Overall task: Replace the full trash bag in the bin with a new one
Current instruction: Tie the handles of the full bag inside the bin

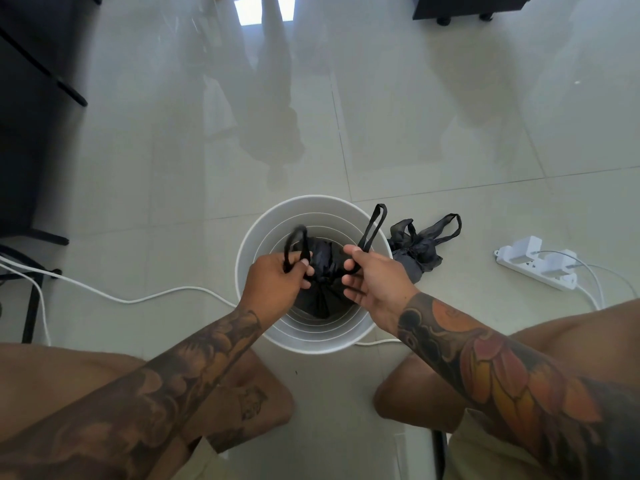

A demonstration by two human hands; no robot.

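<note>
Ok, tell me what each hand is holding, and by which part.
Both hold the black trash bag inside the white bin: left hand grips one handle loop, right hand the other.

A round white bin (263, 237) stands upright on the floor, its ribbed inner wall showing in rings down to the bottom. Inside it sits a black trash bag (323, 289), gathered and cinched at its neck near the middle of the opening, its body sunk low in the bin. Two black loop handles rise from it: one (296, 245) is blurred on the left, the other (373, 226) stands up over the right rim. Just beside the bin on its right, lying crumpled on the floor, is a second dark bag (415, 252), thin and semi-sheer, probably the new one, with its handle loops spread outward.
</note>
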